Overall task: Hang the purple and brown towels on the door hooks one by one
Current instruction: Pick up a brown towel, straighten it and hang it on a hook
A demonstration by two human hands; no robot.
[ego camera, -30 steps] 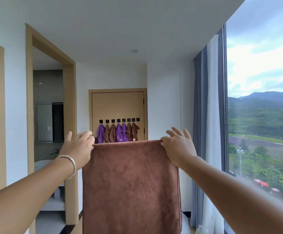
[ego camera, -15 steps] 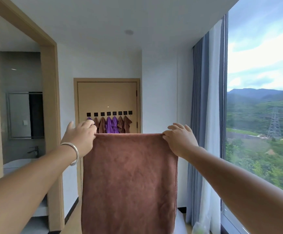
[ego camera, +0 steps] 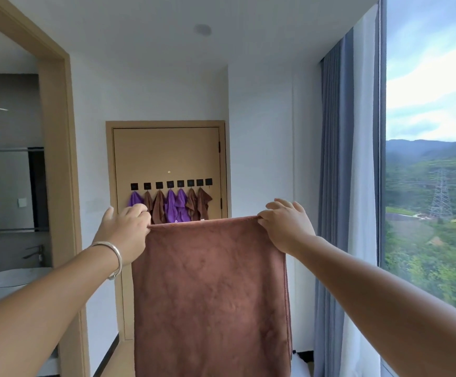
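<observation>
Left hand (ego camera: 124,229): grip pinches brown towel (ego camera: 210,295) at top left corner.
Right hand (ego camera: 286,227): grip pinches top right corner.
Towel: hangs spread, facing door (ego camera: 167,156).
Hooks (ego camera: 170,183): seven towels hung.

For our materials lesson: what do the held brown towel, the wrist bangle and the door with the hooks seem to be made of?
Brown towel: looks like soft microfibre or terry, with a matt, faintly mottled nap and limp drape.
Bangle: apparently silver-coloured metal, smooth with bright highlights.
Door: seemingly wood or wood-look laminate, a flat, even tan, matt surface; which one cannot be told.
</observation>
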